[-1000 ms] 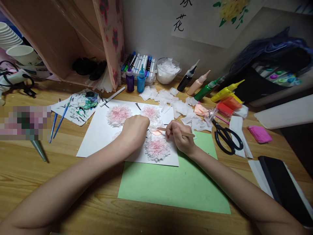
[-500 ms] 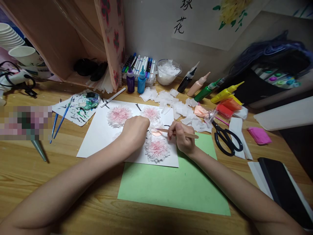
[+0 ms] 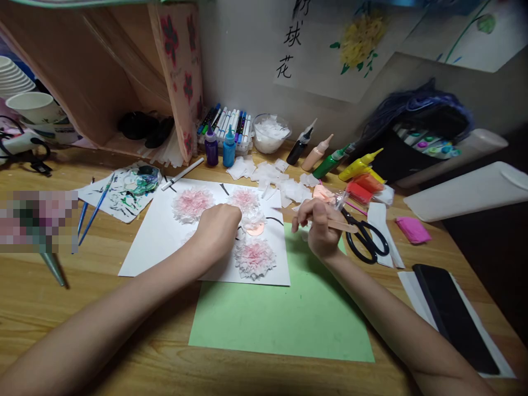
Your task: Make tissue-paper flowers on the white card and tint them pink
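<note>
My left hand [image 3: 220,231] rests closed on the white paper [image 3: 144,253]; its fingertips are hidden, so I cannot tell what, if anything, is in them. Around it are pink-and-white tissue paper flowers, one [image 3: 254,258] below right of the hand and another [image 3: 192,204] to its upper left. A flat peach clay piece [image 3: 254,229] lies between the flowers, just right of my left hand. Over the green sheet [image 3: 280,324], past the paper's right edge, my right hand [image 3: 319,231] grips a pointed wooden stick [image 3: 343,226], clear of the clay.
White tissue squares [image 3: 268,176] lie behind the paper, near paint bottles [image 3: 317,155] and a bowl of tissue [image 3: 271,135]. Scissors [image 3: 367,242], pink clay [image 3: 413,230] and a black phone [image 3: 456,316] are at right. A paint-smeared palette sheet [image 3: 132,192] and brushes [image 3: 97,209] lie left.
My right hand has drawn back to the right with the wooden stick, away from the peach clay. My left hand stays on the paper. The whole view has shifted a little.
</note>
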The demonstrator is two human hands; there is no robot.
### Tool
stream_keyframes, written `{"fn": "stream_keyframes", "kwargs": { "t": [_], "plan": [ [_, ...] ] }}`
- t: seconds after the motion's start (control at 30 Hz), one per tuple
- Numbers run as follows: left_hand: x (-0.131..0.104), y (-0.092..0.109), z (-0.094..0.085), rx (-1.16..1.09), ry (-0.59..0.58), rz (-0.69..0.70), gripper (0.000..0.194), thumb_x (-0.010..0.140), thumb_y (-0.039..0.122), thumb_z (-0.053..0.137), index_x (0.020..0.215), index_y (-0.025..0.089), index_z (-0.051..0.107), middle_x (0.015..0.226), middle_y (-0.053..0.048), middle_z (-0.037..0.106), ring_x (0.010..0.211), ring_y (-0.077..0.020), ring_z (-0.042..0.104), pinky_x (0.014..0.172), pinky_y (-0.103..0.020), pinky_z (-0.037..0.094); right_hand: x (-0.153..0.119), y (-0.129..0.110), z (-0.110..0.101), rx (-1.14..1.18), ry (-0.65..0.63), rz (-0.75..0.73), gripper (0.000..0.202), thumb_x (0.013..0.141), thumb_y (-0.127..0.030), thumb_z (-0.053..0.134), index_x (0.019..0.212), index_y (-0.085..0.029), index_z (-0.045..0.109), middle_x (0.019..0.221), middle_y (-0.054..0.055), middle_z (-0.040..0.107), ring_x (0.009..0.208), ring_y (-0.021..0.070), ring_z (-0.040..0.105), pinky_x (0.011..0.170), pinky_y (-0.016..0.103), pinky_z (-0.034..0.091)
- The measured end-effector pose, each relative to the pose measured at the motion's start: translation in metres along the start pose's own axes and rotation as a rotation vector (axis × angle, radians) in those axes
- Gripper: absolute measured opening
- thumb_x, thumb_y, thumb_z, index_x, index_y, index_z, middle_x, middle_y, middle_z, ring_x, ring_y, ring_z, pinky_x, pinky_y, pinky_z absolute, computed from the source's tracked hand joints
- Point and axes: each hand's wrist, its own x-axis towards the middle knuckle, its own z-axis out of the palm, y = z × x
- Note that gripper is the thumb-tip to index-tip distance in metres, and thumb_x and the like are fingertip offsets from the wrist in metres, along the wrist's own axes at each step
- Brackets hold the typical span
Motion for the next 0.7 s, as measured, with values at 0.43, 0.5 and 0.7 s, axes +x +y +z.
{"fn": "stream_keyframes", "kwargs": {
  "t": [0.43,0.5,0.7],
  "plan": [
    [-0.002,0.001,-0.003,-0.023,-0.013,-0.024,0.025,0.069,0.004,0.049,0.074,0.014,0.071,0.083,-0.01,0.073,0.08,-0.0247,0.065,0.058,-0.028,0.036,0.013,0.037,-0.022,-0.679,-0.3,-0.14,0.014,0.08,-0.008,0.056,0.077,-0.021,0.052,0.078,0.006,0.063,0.078,0.0216,0.059,0.067,0.032,0.047],
    [-0.002,0.0,-0.002,-0.028,-0.011,-0.025,0.023,0.07,0.005,0.05,0.074,0.015,0.071,0.083,-0.01,0.073,0.079,-0.0243,0.065,0.058,-0.028,0.036,0.017,0.033,-0.024,-0.696,-0.291,-0.13,0.015,0.078,-0.006,0.055,0.075,-0.02,0.051,0.075,0.005,0.061,0.075,0.0209,0.058,0.065,0.03,0.045],
    [-0.001,-0.005,-0.005,-0.073,-0.014,-0.032,0.014,0.072,0.013,0.059,0.072,0.017,0.072,0.082,-0.009,0.073,0.076,-0.0225,0.065,0.057,-0.027,0.037,0.02,0.0,-0.036,-0.458,-0.102,0.015,0.012,0.076,-0.016,0.062,0.078,-0.021,0.052,0.081,0.002,0.064,0.075,0.0182,0.061,0.071,0.032,0.046]
  ]
}}
